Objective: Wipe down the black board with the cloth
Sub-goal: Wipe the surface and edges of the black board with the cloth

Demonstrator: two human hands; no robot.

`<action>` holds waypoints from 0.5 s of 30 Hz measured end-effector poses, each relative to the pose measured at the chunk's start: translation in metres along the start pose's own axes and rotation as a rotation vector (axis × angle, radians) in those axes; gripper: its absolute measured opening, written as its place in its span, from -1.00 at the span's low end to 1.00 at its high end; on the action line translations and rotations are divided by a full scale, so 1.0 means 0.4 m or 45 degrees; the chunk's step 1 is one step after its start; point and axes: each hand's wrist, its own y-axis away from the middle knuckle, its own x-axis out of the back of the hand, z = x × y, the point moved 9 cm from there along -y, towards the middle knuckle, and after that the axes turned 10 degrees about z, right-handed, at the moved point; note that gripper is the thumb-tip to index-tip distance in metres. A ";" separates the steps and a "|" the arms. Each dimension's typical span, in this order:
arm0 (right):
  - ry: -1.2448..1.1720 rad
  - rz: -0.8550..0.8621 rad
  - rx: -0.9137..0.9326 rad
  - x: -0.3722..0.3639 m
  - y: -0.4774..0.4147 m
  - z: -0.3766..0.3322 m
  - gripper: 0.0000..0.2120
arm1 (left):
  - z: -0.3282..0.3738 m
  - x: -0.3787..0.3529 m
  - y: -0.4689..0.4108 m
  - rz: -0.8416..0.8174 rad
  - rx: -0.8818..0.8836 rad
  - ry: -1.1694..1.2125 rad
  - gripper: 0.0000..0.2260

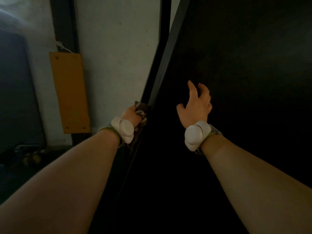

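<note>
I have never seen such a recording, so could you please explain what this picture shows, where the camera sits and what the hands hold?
There is no machine here: a person works with two bare hands, and the one camera sits on their head, looking forward and down along both forearms. The left hand grips a crumpled cloth at the left edge of the large black board. The right hand is open, fingers relaxed, in front of the board; whether it touches cannot be told. A white device is strapped to each wrist. An orange panel hangs on the pale wall at the left.
</note>
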 end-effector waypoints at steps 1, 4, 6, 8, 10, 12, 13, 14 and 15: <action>0.000 -0.003 -0.001 -0.005 0.005 0.000 -0.33 | -0.021 -0.005 0.009 -0.015 0.019 -0.003 -0.71; -0.008 -0.021 -0.010 -0.023 0.031 0.000 -0.32 | -0.072 -0.017 0.023 -0.029 0.055 -0.071 -0.67; -0.017 -0.029 -0.016 -0.034 0.049 0.001 -0.31 | -0.101 -0.026 0.031 -0.054 0.115 -0.119 -0.66; -0.016 -0.041 -0.025 -0.044 0.067 0.003 -0.30 | -0.136 -0.036 0.041 -0.100 0.168 -0.167 -0.67; -0.012 -0.043 -0.032 -0.046 0.080 0.007 -0.30 | -0.172 -0.036 0.050 -0.144 0.243 -0.143 -0.68; -0.006 -0.040 -0.037 -0.043 0.082 0.009 -0.30 | -0.198 -0.028 0.055 -0.176 0.245 -0.206 -0.66; 0.000 -0.038 -0.040 -0.041 0.081 0.012 -0.30 | -0.213 -0.020 0.050 -0.150 0.255 -0.195 -0.65; 0.007 -0.038 -0.043 -0.039 0.077 0.013 -0.30 | -0.217 -0.007 0.043 -0.095 0.266 -0.153 -0.66; 0.012 -0.037 -0.047 -0.036 0.074 0.015 -0.30 | -0.215 0.005 0.039 -0.040 0.285 -0.079 -0.66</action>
